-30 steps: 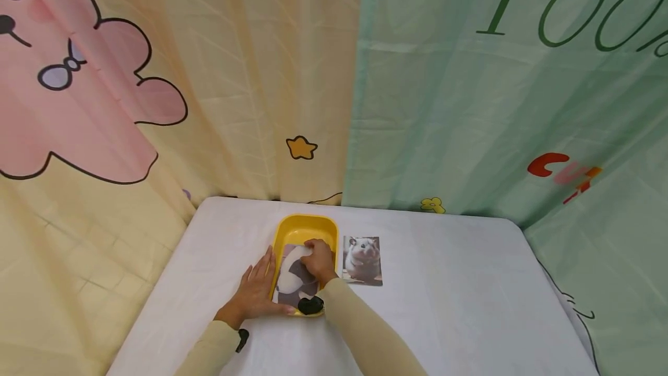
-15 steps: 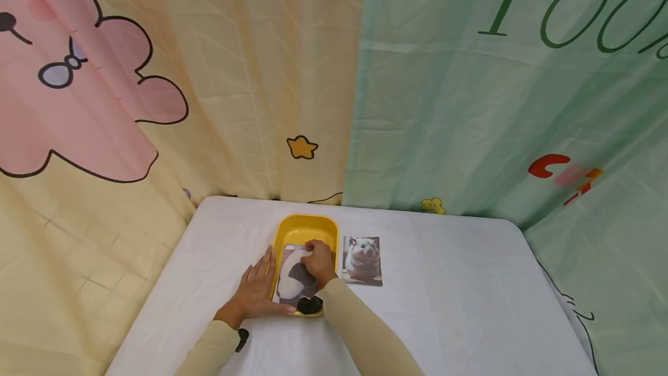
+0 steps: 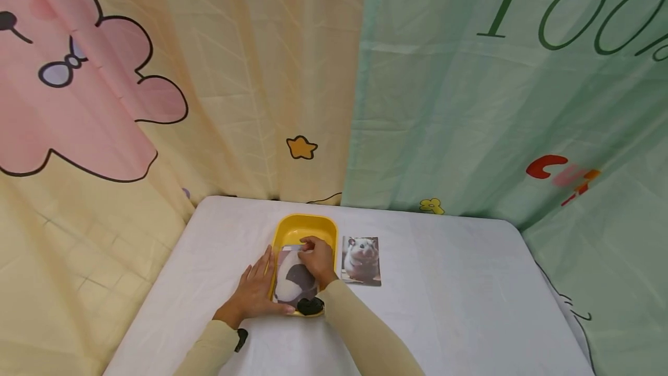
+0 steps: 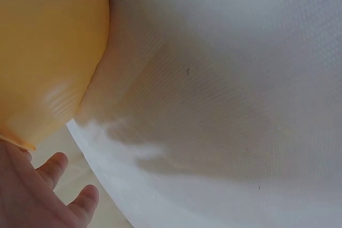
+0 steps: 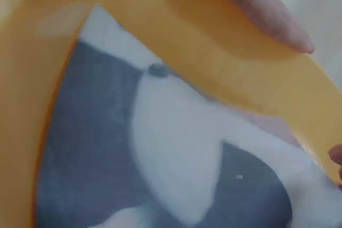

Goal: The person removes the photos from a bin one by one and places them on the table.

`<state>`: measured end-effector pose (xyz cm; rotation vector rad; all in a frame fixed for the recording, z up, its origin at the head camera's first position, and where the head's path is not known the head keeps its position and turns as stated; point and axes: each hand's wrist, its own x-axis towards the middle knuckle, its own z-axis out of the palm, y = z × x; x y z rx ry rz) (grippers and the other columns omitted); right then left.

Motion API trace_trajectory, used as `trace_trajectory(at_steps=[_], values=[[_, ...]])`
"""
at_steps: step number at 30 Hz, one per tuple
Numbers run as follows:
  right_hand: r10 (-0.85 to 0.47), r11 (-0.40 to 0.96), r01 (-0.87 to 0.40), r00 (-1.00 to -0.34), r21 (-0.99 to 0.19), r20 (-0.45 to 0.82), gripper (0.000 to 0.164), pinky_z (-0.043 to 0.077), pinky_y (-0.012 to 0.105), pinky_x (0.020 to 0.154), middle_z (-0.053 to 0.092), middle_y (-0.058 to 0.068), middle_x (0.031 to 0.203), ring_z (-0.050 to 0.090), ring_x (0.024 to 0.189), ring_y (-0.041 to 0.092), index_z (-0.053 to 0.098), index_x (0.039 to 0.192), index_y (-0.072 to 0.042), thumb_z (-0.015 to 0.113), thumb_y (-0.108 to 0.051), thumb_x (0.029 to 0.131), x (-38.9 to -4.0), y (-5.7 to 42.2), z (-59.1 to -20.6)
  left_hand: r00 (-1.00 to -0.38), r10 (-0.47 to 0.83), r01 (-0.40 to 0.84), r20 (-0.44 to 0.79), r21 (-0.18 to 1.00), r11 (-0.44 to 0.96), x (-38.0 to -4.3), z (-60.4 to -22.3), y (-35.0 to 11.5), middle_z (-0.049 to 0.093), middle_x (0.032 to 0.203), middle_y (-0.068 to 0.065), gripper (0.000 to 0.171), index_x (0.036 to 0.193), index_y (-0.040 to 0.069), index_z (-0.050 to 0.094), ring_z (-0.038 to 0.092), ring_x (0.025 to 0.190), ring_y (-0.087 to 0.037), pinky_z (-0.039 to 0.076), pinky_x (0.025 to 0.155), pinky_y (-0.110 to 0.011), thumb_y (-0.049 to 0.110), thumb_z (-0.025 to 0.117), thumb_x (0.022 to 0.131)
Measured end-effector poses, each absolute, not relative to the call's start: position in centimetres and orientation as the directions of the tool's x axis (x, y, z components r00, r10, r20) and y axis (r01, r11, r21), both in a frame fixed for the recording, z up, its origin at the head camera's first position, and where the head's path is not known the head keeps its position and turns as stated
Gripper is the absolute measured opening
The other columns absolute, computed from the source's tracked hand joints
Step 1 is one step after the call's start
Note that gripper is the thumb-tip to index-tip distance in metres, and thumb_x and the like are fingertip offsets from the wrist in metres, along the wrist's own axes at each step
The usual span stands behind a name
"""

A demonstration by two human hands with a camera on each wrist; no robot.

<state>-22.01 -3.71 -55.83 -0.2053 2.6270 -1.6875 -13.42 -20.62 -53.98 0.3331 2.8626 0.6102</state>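
A yellow plastic tray (image 3: pixel 305 224) stands on the white table. Inside it lies a picture card (image 3: pixel 289 283) showing part of a grey-and-white animal, also seen close up in the right wrist view (image 5: pixel 176 148). My right hand (image 3: pixel 320 261) reaches into the tray, its thumb and fingers curled at the card's upper edge and pinching it. Its palm and wrist cover the card's right side. My left hand (image 3: pixel 254 292) rests against the tray's left side and near corner, fingers straight; the left wrist view shows some of its fingers beside the tray wall (image 4: pixel 53 52).
A hamster picture card (image 3: pixel 361 261) lies flat on the table just right of the tray. White cloth covers the table (image 3: pixel 449 295). Printed curtains (image 3: pixel 292 86) hang behind and at both sides. A black wrist device (image 3: pixel 310 306) overlaps the tray's near end.
Within the tray, the gripped card has shifted slightly down and to the left, and my right thumb and fingers have moved a little. My left hand stays at the tray's side.
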Motion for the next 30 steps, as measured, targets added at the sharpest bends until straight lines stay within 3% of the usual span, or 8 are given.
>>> trace_trajectory(at_steps=[8,16,25,30], values=[[-0.130,0.341,-0.082,-0.991,-0.936,0.039,0.030,0.053,0.024,0.065,0.064,0.001,0.078,0.057,0.067,0.009,0.069,0.106,0.003,0.072,-0.002,0.076,-21.9,-3.4,-55.6,-0.957,0.252,0.175,-0.141,0.411,0.895,-13.5,-54.0,-20.7,0.000,0.159,-0.022,0.142,0.151,-0.007,0.006,0.018,0.143,-0.040,0.017,0.110,-0.065,0.078,0.071,0.058],[-0.190,0.445,-0.123,-0.981,-0.887,0.041,0.008,0.051,0.023,0.060,0.069,0.004,0.079,0.057,0.066,0.010,0.073,0.087,-0.001,0.068,-0.006,0.082,-21.4,-3.1,-54.9,-0.957,0.255,0.178,-0.139,0.413,0.893,-13.4,-54.3,-20.8,-0.002,0.160,-0.022,0.142,0.151,-0.006,0.004,0.017,0.143,-0.040,0.016,0.110,-0.065,0.078,0.070,0.058],[-0.256,0.508,-0.200,-0.964,-0.838,0.075,0.009,0.051,0.024,0.060,0.069,0.006,0.080,0.058,0.067,0.012,0.071,0.089,0.000,0.066,-0.007,0.086,-21.6,-2.3,-53.7,-0.957,0.257,0.178,-0.131,0.434,0.883,-13.2,-54.3,-20.8,-0.001,0.159,-0.023,0.140,0.151,-0.006,0.003,0.016,0.143,-0.041,0.015,0.110,-0.065,0.074,0.073,0.060],[-0.362,0.511,-0.246,-0.930,-0.824,0.054,0.011,0.044,0.021,0.055,0.060,0.002,0.071,0.050,0.060,0.011,0.070,0.087,-0.002,0.059,-0.004,0.089,-21.6,-1.1,-52.9,-0.958,0.251,0.164,-0.142,0.447,0.879,-13.1,-54.3,-20.8,-0.005,0.160,-0.021,0.140,0.153,-0.002,0.001,0.017,0.143,-0.041,0.018,0.110,-0.064,0.074,0.073,0.060]])
